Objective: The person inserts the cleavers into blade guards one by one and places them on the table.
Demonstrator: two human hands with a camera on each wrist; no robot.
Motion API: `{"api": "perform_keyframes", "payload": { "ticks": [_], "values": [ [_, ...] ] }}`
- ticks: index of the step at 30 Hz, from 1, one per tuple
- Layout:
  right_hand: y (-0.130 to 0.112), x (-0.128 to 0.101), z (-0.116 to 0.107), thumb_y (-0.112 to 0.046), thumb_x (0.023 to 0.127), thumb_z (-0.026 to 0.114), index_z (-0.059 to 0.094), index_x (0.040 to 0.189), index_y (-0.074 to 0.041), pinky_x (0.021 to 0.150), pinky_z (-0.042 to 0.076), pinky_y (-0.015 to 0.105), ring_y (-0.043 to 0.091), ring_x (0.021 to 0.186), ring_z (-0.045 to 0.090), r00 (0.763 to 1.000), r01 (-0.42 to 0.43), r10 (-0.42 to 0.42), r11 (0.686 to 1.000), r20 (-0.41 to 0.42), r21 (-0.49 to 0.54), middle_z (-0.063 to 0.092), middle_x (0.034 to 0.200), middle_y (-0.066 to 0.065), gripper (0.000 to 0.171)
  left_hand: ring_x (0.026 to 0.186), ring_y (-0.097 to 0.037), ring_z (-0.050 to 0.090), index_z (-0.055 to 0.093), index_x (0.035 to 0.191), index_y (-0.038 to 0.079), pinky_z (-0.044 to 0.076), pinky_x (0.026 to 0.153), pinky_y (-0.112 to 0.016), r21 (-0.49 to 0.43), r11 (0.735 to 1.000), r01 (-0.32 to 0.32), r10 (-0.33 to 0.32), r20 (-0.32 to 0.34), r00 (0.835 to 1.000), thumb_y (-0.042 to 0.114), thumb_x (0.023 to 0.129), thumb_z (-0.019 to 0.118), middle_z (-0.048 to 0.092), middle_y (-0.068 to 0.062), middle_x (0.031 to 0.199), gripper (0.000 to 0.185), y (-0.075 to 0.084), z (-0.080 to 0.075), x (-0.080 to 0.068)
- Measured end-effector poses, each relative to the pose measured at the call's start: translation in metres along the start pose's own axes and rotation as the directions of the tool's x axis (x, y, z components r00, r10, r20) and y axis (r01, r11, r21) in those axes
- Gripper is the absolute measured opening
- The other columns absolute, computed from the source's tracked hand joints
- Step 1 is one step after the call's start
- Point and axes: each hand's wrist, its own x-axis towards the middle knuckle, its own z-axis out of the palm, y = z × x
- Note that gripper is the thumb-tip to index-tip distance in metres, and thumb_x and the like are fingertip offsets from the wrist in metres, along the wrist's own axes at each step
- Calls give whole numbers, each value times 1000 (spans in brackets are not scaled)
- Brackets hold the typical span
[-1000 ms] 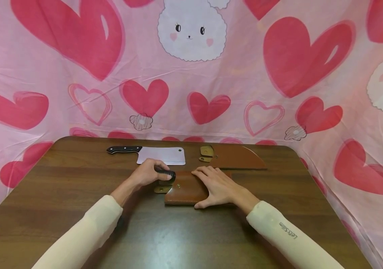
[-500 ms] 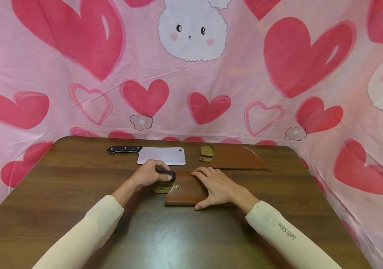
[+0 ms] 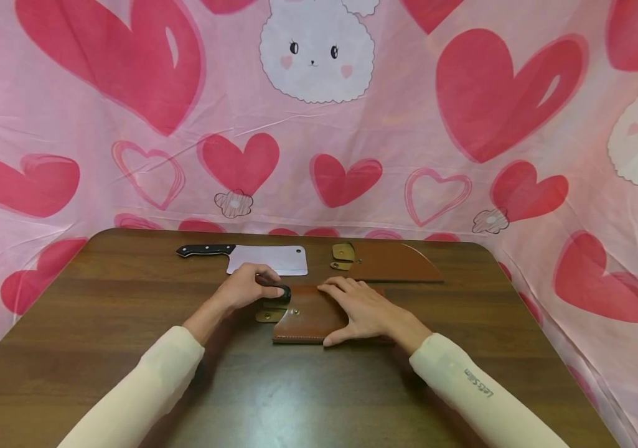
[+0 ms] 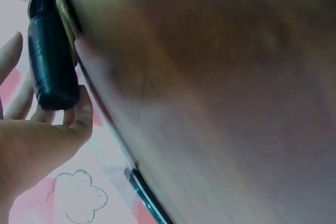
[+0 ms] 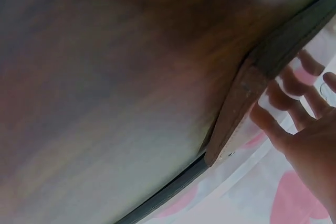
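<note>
A brown leather knife sheath (image 3: 302, 326) lies flat on the table, a black handle (image 4: 52, 64) sticking out of its left end. My left hand (image 3: 244, 289) pinches this handle, thumb on top and fingers on the far side. In the left wrist view the handle is ridged and round-ended. The blade is hidden in the sheath. My right hand (image 3: 366, 314) rests spread on the sheath's right half, thumb at the near edge and fingers towards the far edge. An olive snap strap (image 3: 269, 317) lies unfastened beside the sheath's metal stud.
Behind my left hand lies a cleaver (image 3: 268, 256) with a pale blade and a black riveted handle. Another brown sheath (image 3: 394, 262), curved at its right end, lies behind my right hand. A pink heart-patterned cloth (image 3: 319, 137) hangs beyond the wooden table (image 3: 106, 311).
My left thumb has shifted slightly across the handle, covering more of it. The right hand and the sheath stay put, and the head view has moved a little.
</note>
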Motion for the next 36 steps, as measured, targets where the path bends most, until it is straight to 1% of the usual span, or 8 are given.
{"api": "perform_keyframes", "payload": {
  "ticks": [4, 8, 12, 16, 22, 27, 32, 36],
  "values": [
    [4, -1, -7, -79, 67, 57, 34, 143, -24, 106, 31, 50, 16, 130, 37, 1000, -14, 15, 999, -22, 38, 37, 143, -3, 97, 90, -21, 61, 69, 100, 8, 49, 75, -30, -6, 1000, -19, 19, -23, 1000, 27, 76, 77, 68, -6, 97, 32, -2, -9, 1],
    [11, -3, -15, -75, 71, 57, 35, 143, -23, 106, 29, 56, 19, 133, 36, 997, -26, 30, 997, -66, 71, 39, 144, -1, 91, 95, -24, 61, 68, 105, 8, 47, 79, -32, 4, 1000, -9, 9, -52, 999, 32, 77, 75, 68, -9, 105, 38, -5, -19, 3],
    [20, -6, -21, -72, 74, 57, 36, 143, -23, 105, 31, 55, 20, 131, 38, 991, -35, 46, 995, -126, 92, 41, 143, -1, 87, 101, -25, 60, 67, 109, 8, 46, 86, -37, -23, 1000, 14, -15, -68, 998, 34, 77, 75, 66, -11, 112, 42, -7, -26, 3],
    [31, -10, -26, -71, 74, 58, 37, 142, -22, 105, 32, 52, 18, 128, 39, 984, -61, 81, 990, -160, 125, 42, 140, -1, 86, 104, -26, 60, 65, 113, 6, 47, 89, -38, -55, 998, 21, -25, -69, 997, 35, 78, 75, 65, -11, 114, 46, -9, -29, 3],
    [47, -12, -35, -69, 76, 57, 36, 142, -21, 107, 29, 53, 23, 130, 39, 977, -98, 124, 983, -175, 152, 42, 142, 2, 85, 107, -26, 59, 62, 118, 9, 47, 91, -41, -71, 997, 30, -37, -94, 995, 36, 80, 73, 64, -10, 117, 48, -14, -41, 6],
    [62, -13, -41, -65, 78, 60, 38, 141, -16, 108, 27, 53, 27, 133, 36, 968, -135, 168, 974, -184, 182, 40, 145, 4, 83, 110, -27, 58, 60, 119, 9, 47, 91, -42, -99, 995, -21, 7, -142, 990, 34, 82, 71, 62, -11, 119, 47, -16, -55, 12],
    [75, -13, -41, -64, 76, 62, 39, 141, -17, 106, 29, 54, 28, 133, 35, 959, -184, 218, 965, -180, 190, 40, 145, 5, 83, 110, -25, 56, 59, 120, 9, 46, 88, -36, -83, 996, -37, 20, -202, 979, 36, 83, 69, 61, -10, 121, 46, -21, -65, 14],
    [84, -15, -38, -63, 76, 64, 40, 140, -16, 106, 30, 54, 30, 132, 36, 958, -192, 227, 962, -178, 194, 41, 144, 7, 83, 111, -25, 56, 59, 120, 8, 46, 86, -29, -79, 996, -47, 28, -224, 974, 35, 84, 69, 61, -11, 122, 46, -29, -71, 13]
  ]
}}
